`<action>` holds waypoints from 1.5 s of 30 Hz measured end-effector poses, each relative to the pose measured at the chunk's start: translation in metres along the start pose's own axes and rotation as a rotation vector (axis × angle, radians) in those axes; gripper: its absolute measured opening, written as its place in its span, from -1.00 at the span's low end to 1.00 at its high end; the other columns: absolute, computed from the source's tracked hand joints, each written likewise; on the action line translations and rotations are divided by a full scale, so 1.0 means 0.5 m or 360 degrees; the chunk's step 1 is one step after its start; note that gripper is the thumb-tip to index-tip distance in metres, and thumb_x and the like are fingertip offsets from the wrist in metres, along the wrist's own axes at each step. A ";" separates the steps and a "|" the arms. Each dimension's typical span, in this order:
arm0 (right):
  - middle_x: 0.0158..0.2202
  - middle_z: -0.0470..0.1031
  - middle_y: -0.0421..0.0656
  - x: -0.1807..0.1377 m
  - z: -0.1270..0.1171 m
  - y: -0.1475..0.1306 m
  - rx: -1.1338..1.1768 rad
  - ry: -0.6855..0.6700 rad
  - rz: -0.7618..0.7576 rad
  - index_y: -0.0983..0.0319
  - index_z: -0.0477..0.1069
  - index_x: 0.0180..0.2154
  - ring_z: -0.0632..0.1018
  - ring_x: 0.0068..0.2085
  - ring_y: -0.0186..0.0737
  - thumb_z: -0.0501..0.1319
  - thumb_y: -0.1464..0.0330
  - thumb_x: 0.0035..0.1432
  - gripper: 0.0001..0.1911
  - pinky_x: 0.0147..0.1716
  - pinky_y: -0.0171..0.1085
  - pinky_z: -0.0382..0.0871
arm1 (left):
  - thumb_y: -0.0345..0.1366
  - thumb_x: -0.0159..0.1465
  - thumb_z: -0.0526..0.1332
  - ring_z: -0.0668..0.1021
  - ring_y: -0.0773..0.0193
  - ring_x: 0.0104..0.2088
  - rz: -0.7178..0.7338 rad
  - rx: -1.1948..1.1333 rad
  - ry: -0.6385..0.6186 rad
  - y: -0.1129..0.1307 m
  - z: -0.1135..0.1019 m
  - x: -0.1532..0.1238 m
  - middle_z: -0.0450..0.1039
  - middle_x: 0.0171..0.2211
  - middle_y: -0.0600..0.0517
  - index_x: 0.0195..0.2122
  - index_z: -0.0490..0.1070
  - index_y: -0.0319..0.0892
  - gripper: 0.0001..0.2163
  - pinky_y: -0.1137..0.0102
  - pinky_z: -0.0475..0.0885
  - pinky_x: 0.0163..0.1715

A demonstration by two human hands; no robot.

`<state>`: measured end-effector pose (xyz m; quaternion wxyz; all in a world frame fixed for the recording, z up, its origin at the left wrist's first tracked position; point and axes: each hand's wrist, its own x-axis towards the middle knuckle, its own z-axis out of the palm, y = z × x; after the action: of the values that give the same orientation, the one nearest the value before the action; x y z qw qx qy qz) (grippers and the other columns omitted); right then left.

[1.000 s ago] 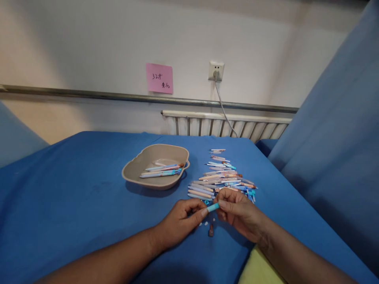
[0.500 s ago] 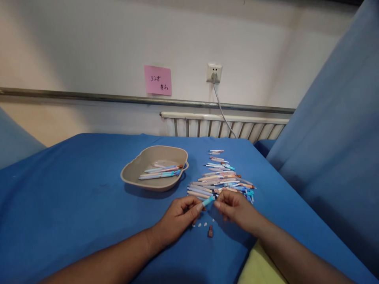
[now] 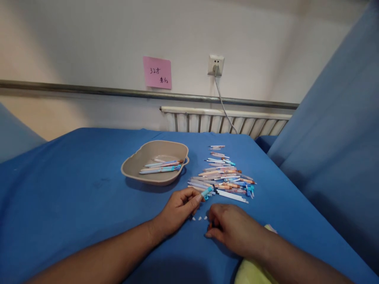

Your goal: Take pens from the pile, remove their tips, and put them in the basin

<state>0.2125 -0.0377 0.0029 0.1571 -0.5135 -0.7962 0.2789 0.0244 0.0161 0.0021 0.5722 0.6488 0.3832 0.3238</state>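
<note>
Between the thumb and fingers of my left hand (image 3: 180,207) is a light-blue pen barrel (image 3: 206,192), tilted up to the right. My right hand (image 3: 229,227) is low over the blue cloth, its fingers curled around a small brown pen part, which is mostly hidden by them. Small white pieces (image 3: 199,218) lie in a row between my two hands. Just beyond the hands spreads a pile of pens and pen parts (image 3: 219,173), in pastel, brown and blue. White refills (image 3: 232,196) with dark ends lie at its near side.
A beige basin (image 3: 136,178) with several pens in it stands left of the pile. Blue cloth (image 3: 74,205) covers the table. Yellow fabric (image 3: 254,272) is under my right forearm. Behind are a radiator (image 3: 204,122) and a socket with a cable (image 3: 216,65); a blue curtain (image 3: 334,130) hangs at right.
My right hand has moved away from the tip of the blue barrel, down to the small brown part on the cloth. My left hand keeps the barrel. The view has tipped slightly downward.
</note>
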 end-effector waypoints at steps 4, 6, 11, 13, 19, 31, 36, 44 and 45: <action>-0.37 0.51 -0.19 0.001 0.003 0.002 -0.0004 0.0050 -0.0098 0.20 0.40 -0.36 0.48 -0.35 -0.27 0.24 0.36 0.07 -0.94 -0.39 -0.35 0.20 | -0.09 0.21 0.18 0.26 0.46 -0.64 0.0014 0.0026 -0.0016 0.002 -0.001 0.000 0.26 -0.65 0.16 -0.39 0.41 -0.26 -0.71 0.55 0.17 -0.65; -0.39 0.50 -0.19 0.010 0.005 0.009 0.0146 0.0154 -0.0081 0.21 0.38 -0.37 0.47 -0.35 -0.27 0.23 0.39 0.08 -0.96 -0.38 -0.35 0.23 | -0.10 0.21 0.18 0.27 0.46 -0.64 0.0023 0.0044 -0.0020 0.002 -0.002 0.000 0.26 -0.65 0.16 -0.40 0.40 -0.26 -0.72 0.55 0.18 -0.63; -0.50 0.44 -0.25 0.038 -0.002 0.031 0.0971 0.0418 0.0043 0.21 0.33 -0.39 0.46 -0.46 -0.32 0.21 0.36 0.09 -0.93 -0.48 -0.37 0.29 | -0.09 0.22 0.16 0.28 0.44 -0.61 0.0051 0.0109 -0.0034 -0.002 -0.006 0.003 0.26 -0.64 0.16 -0.44 0.38 -0.26 -0.71 0.54 0.20 -0.61; -0.50 0.44 -0.24 0.042 -0.012 0.035 0.1138 0.0503 0.0014 0.21 0.38 -0.35 0.46 -0.47 -0.32 0.21 0.31 0.10 -0.90 -0.49 -0.36 0.31 | -0.09 0.23 0.16 0.28 0.43 -0.61 0.0060 0.0142 -0.0032 -0.002 -0.007 0.003 0.24 -0.64 0.16 -0.43 0.39 -0.26 -0.71 0.54 0.20 -0.61; -0.40 0.44 -0.19 0.038 -0.034 0.031 0.1106 0.0697 -0.0140 0.18 0.47 -0.19 0.47 -0.43 -0.30 0.15 0.22 0.18 -0.77 -0.41 -0.30 0.35 | -0.13 0.26 0.13 0.30 0.41 -0.58 0.0105 0.0246 -0.0075 -0.002 -0.008 0.002 0.27 -0.62 0.14 -0.42 0.39 -0.25 -0.73 0.52 0.22 -0.57; -0.57 0.37 -0.26 0.043 -0.040 0.039 0.1302 0.0729 -0.0049 0.22 0.38 -0.39 0.38 -0.51 -0.34 0.19 0.15 0.14 -0.74 -0.47 -0.35 0.27 | -0.15 0.27 0.10 0.30 0.38 -0.53 0.0168 0.0442 -0.0086 0.002 -0.007 0.002 0.26 -0.59 0.13 -0.41 0.42 -0.26 -0.72 0.52 0.22 -0.52; -0.57 0.37 -0.25 0.041 -0.037 0.041 0.1149 0.0755 -0.0035 0.21 0.41 -0.39 0.38 -0.50 -0.32 0.18 0.16 0.14 -0.75 -0.47 -0.34 0.26 | -0.16 0.27 0.10 0.30 0.38 -0.52 0.0153 0.0477 -0.0097 0.003 -0.008 0.001 0.26 -0.58 0.13 -0.40 0.43 -0.24 -0.74 0.52 0.22 -0.52; -0.54 0.36 -0.25 0.040 -0.036 0.044 0.1089 0.0819 -0.0038 0.21 0.42 -0.38 0.38 -0.48 -0.33 0.17 0.21 0.16 -0.79 -0.46 -0.35 0.25 | -0.17 0.26 0.11 0.30 0.38 -0.52 0.0172 0.0467 -0.0071 0.005 -0.006 0.000 0.27 -0.59 0.13 -0.44 0.42 -0.23 -0.74 0.53 0.21 -0.53; -0.54 0.36 -0.25 0.040 -0.036 0.043 0.1082 0.0829 -0.0041 0.21 0.42 -0.38 0.38 -0.48 -0.33 0.17 0.21 0.16 -0.79 -0.46 -0.35 0.25 | -0.17 0.26 0.12 0.30 0.37 -0.52 0.0175 0.0469 -0.0067 0.005 -0.006 0.000 0.27 -0.59 0.13 -0.44 0.42 -0.24 -0.74 0.53 0.22 -0.53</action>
<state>0.2293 -0.0079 0.0034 0.5167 -0.4758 -0.5990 0.3846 0.0224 0.0175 0.0047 0.4600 0.7525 0.3783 0.2812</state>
